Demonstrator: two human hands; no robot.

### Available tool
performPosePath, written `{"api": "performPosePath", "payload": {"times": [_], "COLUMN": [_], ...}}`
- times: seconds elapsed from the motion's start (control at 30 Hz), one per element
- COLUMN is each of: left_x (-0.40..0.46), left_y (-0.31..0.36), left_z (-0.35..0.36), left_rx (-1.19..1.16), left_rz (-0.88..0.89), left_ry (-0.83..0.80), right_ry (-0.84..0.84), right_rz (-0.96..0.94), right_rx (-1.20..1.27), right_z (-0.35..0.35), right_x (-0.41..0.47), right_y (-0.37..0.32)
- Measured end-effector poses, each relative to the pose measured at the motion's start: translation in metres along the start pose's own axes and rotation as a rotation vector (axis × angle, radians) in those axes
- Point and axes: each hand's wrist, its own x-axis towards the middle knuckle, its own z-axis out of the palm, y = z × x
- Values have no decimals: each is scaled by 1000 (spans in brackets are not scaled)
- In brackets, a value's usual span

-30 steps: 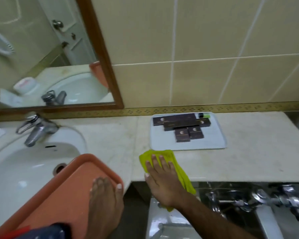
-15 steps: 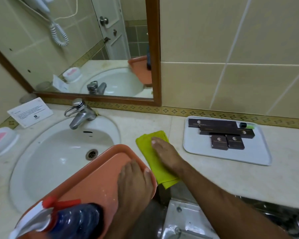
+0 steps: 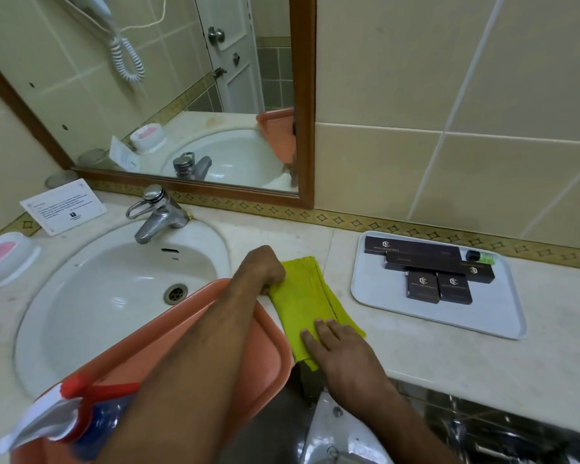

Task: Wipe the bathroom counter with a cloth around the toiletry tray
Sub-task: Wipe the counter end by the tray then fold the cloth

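A yellow cloth [image 3: 302,296] lies folded on the beige counter [image 3: 482,363], between the sink and the white toiletry tray [image 3: 379,296]. The tray holds several dark brown boxes [image 3: 422,286] and a small green bottle. My left hand [image 3: 262,266] reaches across an orange tray, and its curled fingers grip the cloth's far left edge. My right hand [image 3: 342,349] lies flat on the cloth's near end by the counter's front edge, fingers stretched out.
An orange plastic tray [image 3: 268,363] with a spray bottle [image 3: 81,416] sits over the white sink [image 3: 114,296]. A chrome faucet [image 3: 158,212], a printed card [image 3: 64,205] and a soap dish [image 3: 4,259] stand at the left. A mirror hangs behind.
My left hand left the orange tray's rim and reached over to the cloth's far edge. My right hand slid back to the cloth's near end. The view shifted left.
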Motion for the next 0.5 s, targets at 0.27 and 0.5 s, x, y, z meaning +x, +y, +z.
{"api": "performPosePath", "payload": {"times": [0.27, 0.5], "left_x": [-17, -63], "left_y": [25, 0], "left_z": [-40, -96], "left_rx": [-197, 92], "left_rz": [41, -83], "left_ry": [-159, -117], "right_ry": [66, 368], "right_rz": [79, -15], "right_rx": [281, 390], "right_z": [-35, -57], "right_x": [1, 5], "right_y": [17, -30]}}
